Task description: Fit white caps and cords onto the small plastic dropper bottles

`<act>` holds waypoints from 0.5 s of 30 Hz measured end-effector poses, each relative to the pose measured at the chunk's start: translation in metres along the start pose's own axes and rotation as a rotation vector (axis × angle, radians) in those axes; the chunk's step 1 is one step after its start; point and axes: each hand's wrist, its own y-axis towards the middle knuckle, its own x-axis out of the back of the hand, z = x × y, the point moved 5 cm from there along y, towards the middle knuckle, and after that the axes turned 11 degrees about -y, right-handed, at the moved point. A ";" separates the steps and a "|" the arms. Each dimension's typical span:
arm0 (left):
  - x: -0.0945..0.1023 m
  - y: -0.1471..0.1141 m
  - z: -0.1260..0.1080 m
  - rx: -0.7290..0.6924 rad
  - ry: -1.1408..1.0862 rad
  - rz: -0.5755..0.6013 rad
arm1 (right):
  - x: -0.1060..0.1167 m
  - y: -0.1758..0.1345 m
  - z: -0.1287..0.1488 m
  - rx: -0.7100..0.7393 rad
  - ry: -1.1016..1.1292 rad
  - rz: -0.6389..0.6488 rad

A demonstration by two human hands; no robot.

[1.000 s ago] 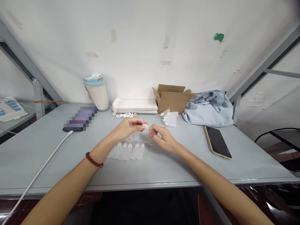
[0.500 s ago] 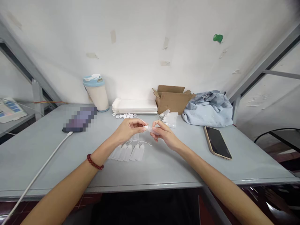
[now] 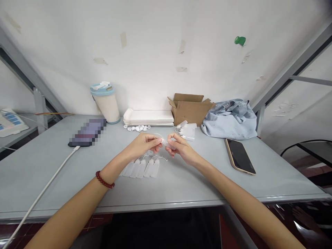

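Note:
Over the middle of the table, both hands meet at one small translucent plastic bottle [image 3: 169, 145]. My left hand [image 3: 145, 142] pinches the white cap [image 3: 163, 140] at its neck between thumb and fingers. The bottle's body is gripped by my right hand [image 3: 181, 148], which partly hides it. Just below, a row of similar translucent bottles [image 3: 141, 168] lies flat, with thin white strips at their necks. Loose white caps [image 3: 137, 128] sit beyond my left hand. More translucent bottles [image 3: 188, 132] lie in a small pile behind my right hand.
White stacked trays [image 3: 149, 117], an open cardboard box [image 3: 192, 112] and light blue cloth [image 3: 229, 119] line the wall. A cream tumbler [image 3: 107, 105] stands left, near a phone [image 3: 88, 132] with a white cable [image 3: 44, 192]. Another phone [image 3: 240, 156] lies right.
My left fingers have shifted round the cap, with the lower fingers now curled beneath it. My right hand stays almost in place on the bottle. The view has moved slightly.

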 end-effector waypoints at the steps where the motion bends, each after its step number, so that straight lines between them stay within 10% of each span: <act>1: -0.001 -0.001 -0.003 -0.036 0.029 0.011 | 0.000 0.000 0.000 -0.002 0.006 0.001; 15: -0.001 0.000 0.002 0.011 0.115 -0.018 | -0.001 -0.001 0.004 -0.039 -0.011 -0.011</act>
